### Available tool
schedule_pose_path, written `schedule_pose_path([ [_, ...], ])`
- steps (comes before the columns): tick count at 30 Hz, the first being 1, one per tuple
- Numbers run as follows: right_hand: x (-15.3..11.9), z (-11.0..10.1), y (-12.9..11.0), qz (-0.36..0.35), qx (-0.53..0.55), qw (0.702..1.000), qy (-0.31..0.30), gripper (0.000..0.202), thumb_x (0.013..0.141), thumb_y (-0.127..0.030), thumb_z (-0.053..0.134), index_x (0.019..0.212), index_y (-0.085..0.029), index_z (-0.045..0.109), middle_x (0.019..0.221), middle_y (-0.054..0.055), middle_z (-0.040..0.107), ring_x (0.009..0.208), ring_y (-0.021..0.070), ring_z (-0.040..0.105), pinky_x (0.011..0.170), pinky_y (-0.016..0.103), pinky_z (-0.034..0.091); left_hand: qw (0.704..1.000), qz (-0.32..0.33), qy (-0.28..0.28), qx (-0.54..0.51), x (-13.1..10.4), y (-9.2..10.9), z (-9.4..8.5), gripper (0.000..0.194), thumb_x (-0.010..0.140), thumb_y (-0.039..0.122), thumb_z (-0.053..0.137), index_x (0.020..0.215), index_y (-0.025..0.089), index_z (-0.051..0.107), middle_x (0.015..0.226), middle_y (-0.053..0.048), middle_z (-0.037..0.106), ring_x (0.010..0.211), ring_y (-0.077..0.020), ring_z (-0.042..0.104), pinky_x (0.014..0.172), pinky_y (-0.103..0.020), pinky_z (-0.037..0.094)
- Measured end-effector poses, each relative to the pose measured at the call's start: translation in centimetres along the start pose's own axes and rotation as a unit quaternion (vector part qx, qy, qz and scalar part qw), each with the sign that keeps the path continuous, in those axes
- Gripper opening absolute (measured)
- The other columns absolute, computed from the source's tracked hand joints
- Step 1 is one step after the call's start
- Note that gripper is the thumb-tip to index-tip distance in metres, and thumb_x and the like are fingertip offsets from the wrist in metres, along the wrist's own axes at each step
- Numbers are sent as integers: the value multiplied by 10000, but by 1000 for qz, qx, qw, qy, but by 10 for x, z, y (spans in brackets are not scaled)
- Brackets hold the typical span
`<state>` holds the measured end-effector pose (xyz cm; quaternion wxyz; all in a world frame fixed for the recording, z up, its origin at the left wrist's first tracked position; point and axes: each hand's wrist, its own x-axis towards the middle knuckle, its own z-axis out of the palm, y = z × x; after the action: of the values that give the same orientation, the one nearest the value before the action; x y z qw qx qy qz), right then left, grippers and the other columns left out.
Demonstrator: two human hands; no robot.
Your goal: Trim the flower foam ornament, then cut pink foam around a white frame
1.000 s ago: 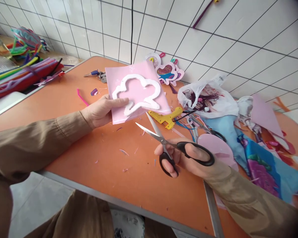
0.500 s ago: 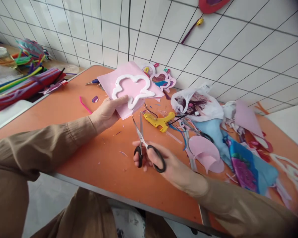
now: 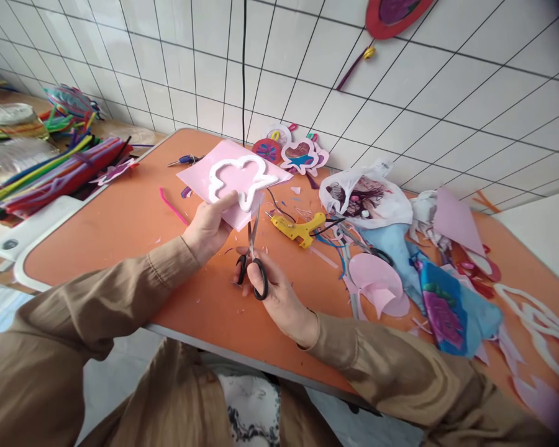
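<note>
My left hand (image 3: 211, 225) pinches a pink sheet (image 3: 193, 180) with a white outline shape (image 3: 264, 182) lying on top, its thumb pressed on the white shape. The outline has rounded lobes and pointed tips, and pink shows through its middle. In my right hand (image 3: 277, 292) is a pair of scissors (image 3: 252, 242) with black handles, thumb and fingers through the loops. The blades point up, slightly parted, at the lower edge of the pink sheet; whether they touch it I cannot tell.
A yellow glue gun (image 3: 299, 230) lies right of the scissors. Behind it are finished heart-shaped pieces (image 3: 299, 155) and a white plastic bag (image 3: 391, 208). Pink offcuts (image 3: 377, 279) and blue fabric (image 3: 440, 310) cover the right side. Bundled pipe cleaners (image 3: 69, 171) lie at left.
My right hand has brought the scissors left and up to the pink sheet, and the blades have closed somewhat. My left hand still holds the sheet, now tilted flatter.
</note>
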<state>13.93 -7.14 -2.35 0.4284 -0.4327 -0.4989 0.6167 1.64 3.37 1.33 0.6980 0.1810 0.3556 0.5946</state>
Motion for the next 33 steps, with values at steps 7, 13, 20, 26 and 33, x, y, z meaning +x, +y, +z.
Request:
schedule_pose_path([
  [7, 6, 3, -1, -23, 26, 999, 23, 554, 849, -698, 640, 1143, -239, 543, 860, 6, 513, 756, 146, 535, 694, 292, 512, 1000, 9, -2, -12, 2, -10, -5, 105, 789, 55, 755, 823, 136, 698, 802, -8, 776, 697, -103, 693, 738, -194, 575],
  [13, 7, 3, 4, -44, 11, 998, 35, 526, 869, -696, 611, 1095, -222, 577, 821, -8, 483, 744, 136, 516, 637, 265, 489, 999, 14, 33, -31, 0, -11, 0, 62, 831, 44, 709, 819, 105, 706, 731, -8, 749, 647, -99, 675, 675, -190, 554],
  [20, 7, -2, 12, -53, 27, 998, 37, 523, 913, -674, 562, 1180, -224, 556, 890, 19, 568, 721, 136, 537, 618, 275, 506, 999, 27, 12, -26, 2, -8, -2, 67, 833, 51, 708, 851, 115, 716, 847, -29, 776, 708, -117, 696, 747, -220, 561],
  [26, 4, -1, 13, -45, 36, 998, 11, 530, 902, -688, 576, 1138, -214, 547, 828, 5, 557, 730, 139, 555, 637, 277, 501, 999, 34, 4, -20, 6, -9, -5, 75, 809, 49, 729, 844, 115, 721, 818, -26, 775, 695, -114, 695, 747, -219, 561],
  [33, 3, 2, 11, -33, 39, 999, 6, 541, 884, -710, 581, 1099, -215, 538, 803, -3, 545, 716, 144, 545, 608, 277, 476, 999, 43, 2, -9, 4, -14, -5, 102, 748, 63, 787, 812, 110, 723, 767, -19, 767, 671, -112, 695, 721, -210, 557],
])
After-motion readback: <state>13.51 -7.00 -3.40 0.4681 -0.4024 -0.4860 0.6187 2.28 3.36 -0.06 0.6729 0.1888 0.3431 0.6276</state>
